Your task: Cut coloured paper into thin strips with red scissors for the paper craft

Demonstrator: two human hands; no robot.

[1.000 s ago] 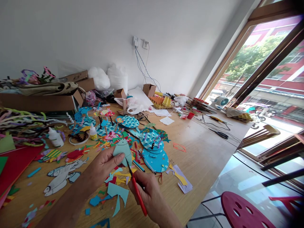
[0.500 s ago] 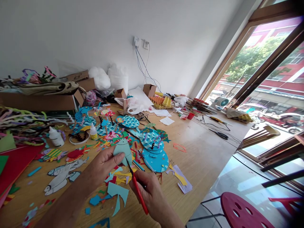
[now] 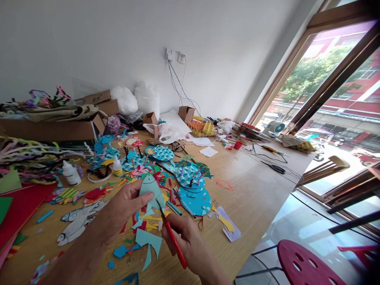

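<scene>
Between the thumb and fingers of my left hand (image 3: 133, 202) is a pale blue-green paper fish (image 3: 151, 189) with a drawn eye and gill line. My right hand (image 3: 185, 237) grips red-handled scissors (image 3: 175, 243), whose dark blades meet the lower part of the fish. Whether the blades are fully closed there is hard to make out. Below the hands lies a scrap of the same blue-green paper (image 3: 148, 239). To the left of my left forearm rest drawn grey-and-white paper fish (image 3: 73, 231), partly covered by the arm.
Blue paper discs (image 3: 194, 198) with woven paper sit beyond the scissors. Glue bottles (image 3: 71, 174) stand left, near pipe cleaners (image 3: 26, 158) and red paper sheets (image 3: 26, 206). Black scissors (image 3: 273, 167) lie at the right. A red stool (image 3: 305, 263) stands beside the table.
The fish in my left hand has shifted slightly left and turned a little. The scissor blades now sit a bit more to the left on its lower part.
</scene>
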